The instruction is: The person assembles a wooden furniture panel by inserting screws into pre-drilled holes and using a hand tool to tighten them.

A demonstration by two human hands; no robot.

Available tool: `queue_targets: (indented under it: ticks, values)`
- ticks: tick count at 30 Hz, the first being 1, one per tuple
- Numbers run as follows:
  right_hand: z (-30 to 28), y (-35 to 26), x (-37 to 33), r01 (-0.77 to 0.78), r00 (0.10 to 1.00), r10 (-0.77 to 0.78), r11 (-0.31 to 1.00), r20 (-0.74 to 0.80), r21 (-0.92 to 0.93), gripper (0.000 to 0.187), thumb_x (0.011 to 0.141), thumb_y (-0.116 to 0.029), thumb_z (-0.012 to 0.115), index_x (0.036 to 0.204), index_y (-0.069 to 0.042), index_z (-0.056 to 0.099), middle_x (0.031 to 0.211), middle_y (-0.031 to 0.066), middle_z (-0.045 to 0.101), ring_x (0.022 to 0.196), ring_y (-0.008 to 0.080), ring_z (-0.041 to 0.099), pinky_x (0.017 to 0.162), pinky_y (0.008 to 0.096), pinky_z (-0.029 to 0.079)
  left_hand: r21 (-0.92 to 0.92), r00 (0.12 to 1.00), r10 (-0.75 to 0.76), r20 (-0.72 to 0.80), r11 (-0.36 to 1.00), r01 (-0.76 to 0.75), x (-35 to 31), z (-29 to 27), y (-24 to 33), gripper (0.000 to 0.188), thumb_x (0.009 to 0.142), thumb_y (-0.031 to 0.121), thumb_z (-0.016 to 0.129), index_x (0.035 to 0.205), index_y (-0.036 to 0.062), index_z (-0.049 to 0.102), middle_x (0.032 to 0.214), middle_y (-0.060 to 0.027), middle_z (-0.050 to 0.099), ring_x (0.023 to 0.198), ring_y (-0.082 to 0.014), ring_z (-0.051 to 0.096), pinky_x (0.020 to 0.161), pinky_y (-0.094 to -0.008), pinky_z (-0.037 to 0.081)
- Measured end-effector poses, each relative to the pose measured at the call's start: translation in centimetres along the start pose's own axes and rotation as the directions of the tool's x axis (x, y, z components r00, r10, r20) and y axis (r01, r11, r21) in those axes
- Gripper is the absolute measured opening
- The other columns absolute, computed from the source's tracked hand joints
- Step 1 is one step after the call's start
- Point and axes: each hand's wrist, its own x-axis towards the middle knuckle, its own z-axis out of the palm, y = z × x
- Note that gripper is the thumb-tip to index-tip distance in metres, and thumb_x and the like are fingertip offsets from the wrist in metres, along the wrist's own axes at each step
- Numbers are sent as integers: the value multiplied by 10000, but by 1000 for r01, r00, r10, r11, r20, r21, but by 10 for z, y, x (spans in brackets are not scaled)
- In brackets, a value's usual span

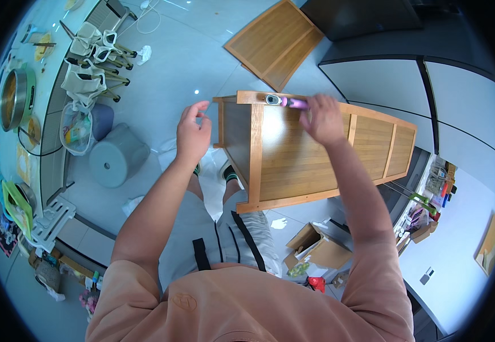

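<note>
My right hand (pixel 324 119) is closed around the purple handle of a ratchet wrench (pixel 287 102). The wrench's round metal head rests at the far left corner of a wooden cabinet (pixel 255 157), along its light wood edge strip. The cabinet lies with a panelled side facing up, framed in orange-brown wood. Just left of that corner, my left hand (pixel 194 132) hovers with nothing in it, its fingers loosely bent and apart. Whatever the wrench head sits on is too small to make out.
A loose wooden panel (pixel 276 43) lies on the floor beyond the cabinet. To the left stand a grey-blue stool (pixel 119 155), a waste bin (pixel 76 130), folding stools (pixel 85 80) and a cluttered counter (pixel 54 122). An open cardboard box (pixel 330 256) sits at the near right.
</note>
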Motion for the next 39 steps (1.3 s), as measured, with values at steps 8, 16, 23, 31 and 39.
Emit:
queue_targets:
  ticks: [8,16,23,31,39]
  values:
    - [-2,-88,-27,205,967,-235,947,100,247,288,794,-368,681,823,-90,615,812,67,588,776,249,579,779,366,432,38,983,138,121,989,-144,-5,17,4,326,826,26,558,1149,63,586,1076,-110,609,944,-267,583,831,-370,484]
    - [-7,-136,90,348,925,-311,924,-219,158,186,784,-296,676,854,-131,627,855,39,594,897,214,570,821,358,391,116,994,-33,107,993,20,-8,7,-11,323,830,23,547,1148,57,591,1076,-121,608,957,-273,589,826,-369,485]
    - [5,-61,149,207,939,-191,978,-285,25,184,828,-318,660,923,-162,676,904,34,625,966,210,580,878,379,403,85,997,-16,71,996,10,-11,5,-7,323,839,10,524,1152,53,589,1102,-106,613,948,-239,591,819,-357,486]
    - [-5,10,46,94,983,-93,996,-155,0,527,822,-552,626,939,-39,659,934,104,653,955,270,600,895,397,423,41,997,34,65,998,-37,-4,15,0,333,838,26,540,1166,68,581,1123,-111,599,965,-259,580,847,-364,485]
    - [2,-39,-16,-91,993,86,994,76,59,493,833,-516,643,664,-56,582,626,122,612,552,304,587,641,384,458,377,895,336,292,820,-430,-1,30,21,811,800,297,741,1473,137,318,1507,-134,289,1361,-356,326,1103,-471,287]
